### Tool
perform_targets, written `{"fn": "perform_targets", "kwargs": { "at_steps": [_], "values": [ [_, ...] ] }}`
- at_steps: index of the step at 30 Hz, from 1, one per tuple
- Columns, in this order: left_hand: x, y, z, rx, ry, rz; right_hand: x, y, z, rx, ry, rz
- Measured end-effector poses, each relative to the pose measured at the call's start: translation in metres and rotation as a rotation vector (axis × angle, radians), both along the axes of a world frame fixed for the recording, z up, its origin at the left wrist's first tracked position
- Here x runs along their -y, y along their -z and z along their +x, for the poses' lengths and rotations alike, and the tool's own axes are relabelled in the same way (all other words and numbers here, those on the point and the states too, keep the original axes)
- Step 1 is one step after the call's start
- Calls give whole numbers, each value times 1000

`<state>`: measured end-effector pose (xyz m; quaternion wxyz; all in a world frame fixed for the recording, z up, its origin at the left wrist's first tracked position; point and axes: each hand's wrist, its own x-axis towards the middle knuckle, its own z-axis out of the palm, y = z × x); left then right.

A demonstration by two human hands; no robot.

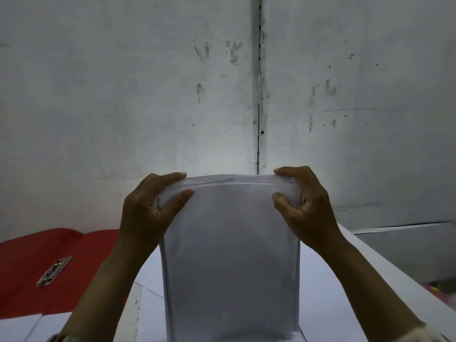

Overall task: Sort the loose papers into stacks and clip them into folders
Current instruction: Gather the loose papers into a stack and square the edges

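The stack of papers was nearest, standing upright on its near short edge at centre, w/ its bottom resting on more white sheets spread flat over the table. Both hands held it at the top corners. Left hand gripped the top left corner: thumb pressed on the near face, fingers curled over the top edge to the far side, so clamped on the stack. Right hand did the same at the top right corner, thumb on the near face, fingers wrapped over the top. The top edges of the sheets were fanned a bit between the 2 hands, not fully flush. Side edges showed several layers, esp. on the left.

To the left, a red folder lay open & flat on the table, partly behind the left forearm. A metal clip sat on it, tilted diagonally, well apart from the stack. Another loose white sheet lay at the near left corner, overlapping the folder's near edge.

Table edge ran diagonally on the right. Behind everything, a grey scuffed wall w/ a vertical seam down the middle; can't tell what the small colourful bits at far right were
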<state>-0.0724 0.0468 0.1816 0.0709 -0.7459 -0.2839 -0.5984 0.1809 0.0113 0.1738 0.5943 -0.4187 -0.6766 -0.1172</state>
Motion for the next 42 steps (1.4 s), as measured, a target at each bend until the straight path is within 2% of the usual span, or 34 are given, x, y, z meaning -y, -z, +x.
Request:
{"fn": "perform_targets", "kwargs": {
  "at_steps": [5,10,13,15,18,21,25,33,38,42],
  "values": [
    [-2,10,-6,13,-23,21,1,3,5,-71,-49,-96],
    [-4,20,-11,94,21,-76,6,8,1,-205,-183,-263],
    [0,21,-8,134,2,-113,9,8,-3,-220,-180,-249],
    [7,21,-3,253,110,-280,10,8,-4,-259,-204,-254],
    [9,34,10,463,308,-635,10,14,-4,-438,-319,-333],
    [10,59,18,570,316,-831,9,28,-9,-562,-324,-471],
    [9,65,24,678,303,-824,11,34,-14,-663,-324,-495],
    [11,40,27,685,397,-753,13,16,-15,-683,-393,-459],
    [12,58,25,632,361,-837,14,38,-9,-762,-391,-585],
    [14,73,36,672,336,-878,16,53,-15,-770,-313,-620]
  ]
}}
